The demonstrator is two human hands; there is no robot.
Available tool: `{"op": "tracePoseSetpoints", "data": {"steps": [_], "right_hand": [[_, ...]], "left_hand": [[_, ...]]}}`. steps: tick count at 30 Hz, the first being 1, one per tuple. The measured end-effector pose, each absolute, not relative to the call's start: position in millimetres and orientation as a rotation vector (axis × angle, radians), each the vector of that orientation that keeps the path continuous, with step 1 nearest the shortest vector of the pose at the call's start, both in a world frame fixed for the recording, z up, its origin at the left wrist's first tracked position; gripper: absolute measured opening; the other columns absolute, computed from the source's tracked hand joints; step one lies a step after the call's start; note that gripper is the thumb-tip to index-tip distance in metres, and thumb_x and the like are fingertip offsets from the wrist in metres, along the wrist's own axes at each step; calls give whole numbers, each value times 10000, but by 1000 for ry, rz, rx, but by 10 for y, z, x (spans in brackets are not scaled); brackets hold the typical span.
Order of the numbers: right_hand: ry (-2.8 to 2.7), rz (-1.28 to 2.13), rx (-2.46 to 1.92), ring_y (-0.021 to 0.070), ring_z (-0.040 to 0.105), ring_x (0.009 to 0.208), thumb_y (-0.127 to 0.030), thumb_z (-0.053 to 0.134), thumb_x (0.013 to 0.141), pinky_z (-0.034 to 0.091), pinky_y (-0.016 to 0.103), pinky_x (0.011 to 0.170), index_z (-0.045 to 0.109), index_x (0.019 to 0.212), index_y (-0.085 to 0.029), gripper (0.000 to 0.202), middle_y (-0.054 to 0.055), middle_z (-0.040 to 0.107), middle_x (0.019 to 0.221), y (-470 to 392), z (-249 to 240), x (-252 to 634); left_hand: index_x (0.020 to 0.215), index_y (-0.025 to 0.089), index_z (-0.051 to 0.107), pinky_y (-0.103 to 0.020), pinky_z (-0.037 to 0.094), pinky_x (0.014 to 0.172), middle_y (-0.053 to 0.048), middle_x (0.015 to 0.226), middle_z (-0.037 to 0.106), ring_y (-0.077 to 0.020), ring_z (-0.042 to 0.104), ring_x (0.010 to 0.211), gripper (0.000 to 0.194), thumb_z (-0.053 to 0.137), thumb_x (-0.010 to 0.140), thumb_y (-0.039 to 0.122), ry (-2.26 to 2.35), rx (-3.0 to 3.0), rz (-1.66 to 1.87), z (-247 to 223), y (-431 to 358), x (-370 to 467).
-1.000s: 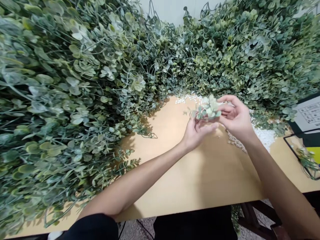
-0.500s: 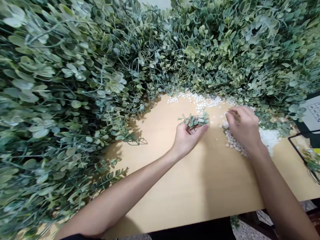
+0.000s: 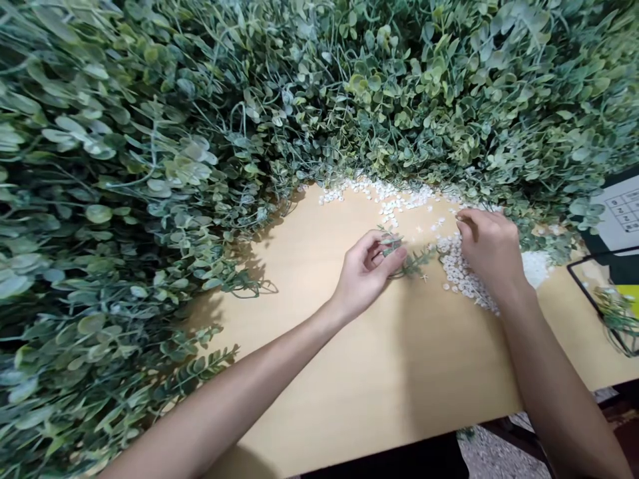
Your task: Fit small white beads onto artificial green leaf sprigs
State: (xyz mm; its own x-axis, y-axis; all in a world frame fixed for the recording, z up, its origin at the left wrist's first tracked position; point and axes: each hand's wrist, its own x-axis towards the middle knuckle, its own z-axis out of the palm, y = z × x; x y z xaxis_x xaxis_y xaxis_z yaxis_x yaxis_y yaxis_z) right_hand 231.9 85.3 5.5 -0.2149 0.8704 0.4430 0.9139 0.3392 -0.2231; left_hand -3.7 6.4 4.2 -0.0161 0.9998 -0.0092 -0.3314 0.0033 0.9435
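Note:
Between the thumb and fingers of my left hand (image 3: 367, 269) is a small green leafy sprig (image 3: 415, 263), its leaves seen nearly edge-on. My right hand (image 3: 492, 246) is closed, fingertips pinched together over the table; whatever they hold, if anything, is too small to make out. Just below and left of it spreads a pile of small white ring-like pieces (image 3: 462, 273). A tiny pale star-shaped piece (image 3: 425, 278) lies by the sprig. Several similar star-shaped bits (image 3: 437, 224) lie farther back.
Dense artificial foliage (image 3: 150, 173) banks the left and far sides of the wooden table (image 3: 309, 399). More white pieces (image 3: 379, 193) lie along its foot. At right are a white heap (image 3: 536, 266), a dark board with a printed sheet (image 3: 619, 213) and a black-framed tray (image 3: 586, 293).
The sprig has turned in my left hand, its leaves now pointing right and downward. My right hand has shifted slightly, its fingers drawn closer together. The view has moved a little.

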Motion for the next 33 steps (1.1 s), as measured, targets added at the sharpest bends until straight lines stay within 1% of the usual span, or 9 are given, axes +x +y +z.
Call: {"op": "tracePoseSetpoints", "data": {"steps": [4,6,9,12,17,22,25,30,33], "right_hand": [[-2112,-138,-1527,322,699,1018,-157,575,946,497,464,954,742,1056,-202,205,138,789,1087,859,52,2311],[-2112,-127,-1521,320,697,1038,-155,572,948,495,462,956,744,1061,-201,211,137,789,1107,862,44,2316],[-2120,-107,-1518,307,702,1013,-155,556,962,490,456,956,747,1059,-202,220,125,799,1069,868,31,2329],[-2125,-125,-1502,300,702,985,-155,561,959,494,446,946,753,1042,-196,213,118,797,1039,875,24,2324],[-2102,-133,-1444,290,703,937,-138,557,947,515,438,917,750,1004,-193,209,121,781,1014,871,28,2276],[-2013,-100,-1322,281,709,984,-171,529,995,550,421,932,731,1061,-207,216,124,756,1035,849,55,2245],[-2012,-53,-1267,277,709,1029,-165,528,995,556,425,972,727,1078,-226,225,125,746,1079,827,76,2204],[-2020,82,-1173,283,711,1082,-156,517,992,553,464,1006,734,1049,-225,235,119,767,1102,768,115,2082],[-2005,182,-1139,265,723,1028,-183,547,1000,561,452,982,737,1036,-241,201,89,780,1080,717,136,2024]], "left_hand": [[953,160,695,-300,585,872,-57,979,730,-176,716,936,290,859,810,352,1001,890,1355,35,68,-34],[1037,176,673,-324,597,879,-50,994,738,-178,736,917,341,867,799,324,977,841,1383,27,74,-26],[1151,208,607,-330,602,842,-32,993,741,-170,749,861,425,850,810,276,932,796,1425,17,81,-17],[1197,220,584,-309,585,797,-40,1009,751,-167,740,860,431,812,833,253,910,794,1419,7,87,-21],[1119,202,663,-269,520,706,-40,961,735,-142,664,781,286,761,859,274,913,846,1409,-18,98,-30],[1086,205,709,-265,519,789,-28,974,717,-148,651,873,301,823,816,275,998,914,1444,4,94,-30],[1058,190,723,-257,522,779,-32,955,726,-138,653,845,303,836,831,355,1013,940,1414,39,80,-29],[1138,198,655,-248,516,691,2,777,733,-129,656,707,440,858,816,418,1047,917,1363,69,51,-16],[1056,196,627,-243,512,669,-5,778,747,-122,646,680,388,828,844,451,1029,936,1341,77,45,-14]]}}
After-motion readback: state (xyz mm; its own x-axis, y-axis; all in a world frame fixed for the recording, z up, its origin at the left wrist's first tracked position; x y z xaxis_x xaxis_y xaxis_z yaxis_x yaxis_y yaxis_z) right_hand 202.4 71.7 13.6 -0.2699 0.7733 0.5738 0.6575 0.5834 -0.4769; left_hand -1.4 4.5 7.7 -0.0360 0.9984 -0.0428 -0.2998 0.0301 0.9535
